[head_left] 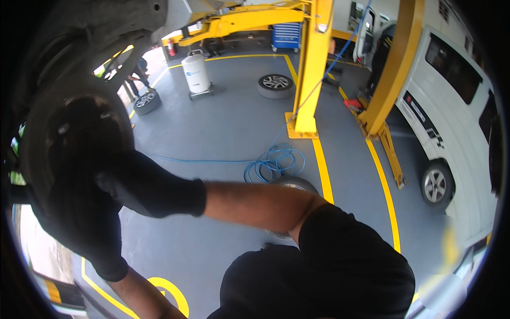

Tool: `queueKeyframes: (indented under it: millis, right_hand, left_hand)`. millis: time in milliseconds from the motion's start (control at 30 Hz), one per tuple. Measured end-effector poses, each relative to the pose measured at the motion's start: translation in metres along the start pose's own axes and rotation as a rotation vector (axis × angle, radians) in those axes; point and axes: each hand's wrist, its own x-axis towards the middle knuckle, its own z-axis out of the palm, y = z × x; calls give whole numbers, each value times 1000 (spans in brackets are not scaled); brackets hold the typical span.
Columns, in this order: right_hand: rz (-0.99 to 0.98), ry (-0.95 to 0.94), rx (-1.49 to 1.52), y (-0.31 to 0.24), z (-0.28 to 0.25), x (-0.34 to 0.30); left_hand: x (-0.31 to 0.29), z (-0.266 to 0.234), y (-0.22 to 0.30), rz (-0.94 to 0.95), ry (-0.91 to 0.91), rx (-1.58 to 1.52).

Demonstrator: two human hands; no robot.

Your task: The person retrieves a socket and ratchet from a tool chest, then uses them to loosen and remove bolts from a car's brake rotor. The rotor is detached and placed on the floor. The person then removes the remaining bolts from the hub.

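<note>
At the left, under a raised vehicle, a dark round brake disc or drum (109, 119) hangs in shadow. My right hand (141, 183), in a black glove, reaches across from the right to its lower part. Below and left of it, my left hand (79, 226), gloved in black too, comes up against the same part. The fingers of both hands are lost in the dark, so whatever they hold or touch there cannot be made out.
Yellow lift posts (314, 74) stand ahead, with a lift arm (255, 22) overhead. A coiled blue hose (273, 162) lies on the grey floor near a wheel (295, 183) partly behind my right arm. Farther off are another wheel (275, 84), a white tank (195, 73) and a white van (451, 101).
</note>
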Motion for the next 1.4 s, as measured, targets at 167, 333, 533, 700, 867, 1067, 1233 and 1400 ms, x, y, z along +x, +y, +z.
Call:
queueKeyframes:
  millis: [167,333,533,700,867,1067,1233,1400]
  right_hand:
    - [-332,-138,-617,-5,-35,27]
    - [279,29,6,-12,-3,2]
    - [-640,-116,-599,16,-25,44]
    - [758,229,690,-48,40,11]
    - [-119,-201,-173,-6,16,32]
    - [168,-41,41,-26,41,17]
    - [40,-136,-23,-16,31,19]
    - [105,25,-53,-21,34,14]
  left_hand:
    - [-13,8,-20,149,-2,369]
    - [-11,28,-8,-230,85,-441]
    - [-6,-4,-39,306,110,177]
    - [-10,-32,-42,183,103,-134]
    - [-10,-45,-50,254,95,-42]
    - [-18,-48,-79,264,288,75]
    - [5,-56,-102,269,374,68]
    - [9,-35,-111,212,323,-93]
